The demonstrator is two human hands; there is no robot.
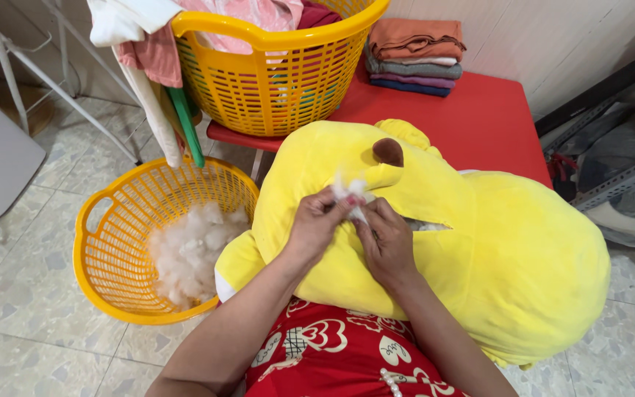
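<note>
Two hands meet at frame centre on one big yellow plush toy point(479, 250), which lies across the person's lap and fills the middle and right of the frame. It looks bulky but light, soft all over, and likely to sag if lifted by one end; best held by bunching the fabric near the open seam point(429, 226) or hugging the body. Left of centre, a yellow basket point(101, 242) on the tiled floor holds a heap of white stuffing point(189, 254), loose and featherlight, prone to shedding. Left hand point(316, 224) is pinched on a small white stuffing tuft point(348, 190) at the toy's folded top. Right hand point(386, 242) presses the plush just beside it, fingers curled onto the same tuft. Upper frame: second yellow basket point(273, 81) of clothes and folded stack point(414, 55) on red worktop point(479, 117).
</note>
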